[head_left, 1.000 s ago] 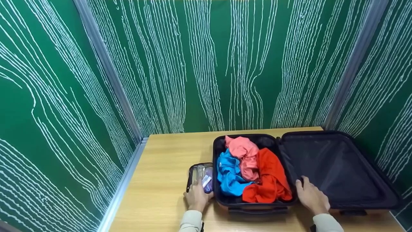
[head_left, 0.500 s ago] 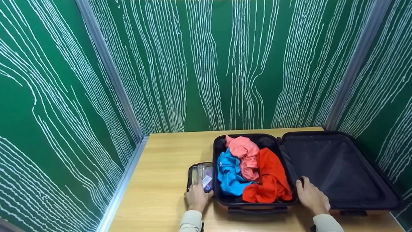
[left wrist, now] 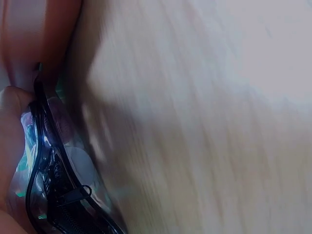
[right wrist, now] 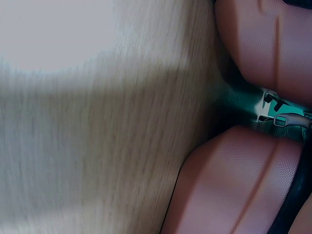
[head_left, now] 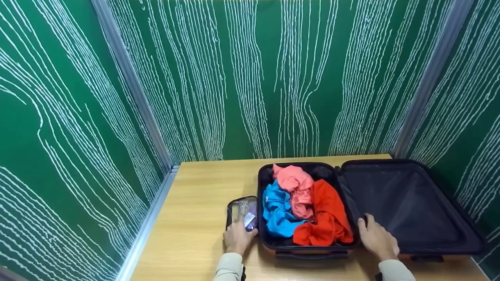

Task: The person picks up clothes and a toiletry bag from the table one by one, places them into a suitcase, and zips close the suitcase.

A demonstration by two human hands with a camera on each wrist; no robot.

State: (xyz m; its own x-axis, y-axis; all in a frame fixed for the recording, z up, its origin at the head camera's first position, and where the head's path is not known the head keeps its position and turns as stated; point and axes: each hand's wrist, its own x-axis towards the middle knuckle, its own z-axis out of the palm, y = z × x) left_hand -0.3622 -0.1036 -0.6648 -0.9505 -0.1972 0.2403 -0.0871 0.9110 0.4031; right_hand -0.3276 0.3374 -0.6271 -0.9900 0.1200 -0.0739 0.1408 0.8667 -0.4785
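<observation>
My left hand [head_left: 238, 236] grips the near end of a clear zip pouch [head_left: 236, 212] with black trim. The pouch lies on the table against the left side of an open suitcase [head_left: 312, 248]. Its black zipper [left wrist: 73, 195] and the pinched plastic show in the left wrist view, with the thumb close to the suitcase shell. Purple contents and a white label show through the plastic. My right hand [head_left: 378, 239] rests at the near inner corner of the suitcase lid [head_left: 410, 203]; how its fingers bend there I cannot tell.
Blue [head_left: 279, 210], pink [head_left: 295, 179] and red [head_left: 328, 214] garments lie crumpled in the suitcase. Its lid is folded out to the right on the wooden table [head_left: 195, 218]. Green walls [head_left: 250, 78] with white lines stand behind and at both sides.
My left fingers have drawn back slightly over the near end of the pouch. The right hand and the suitcase have stayed in place.
</observation>
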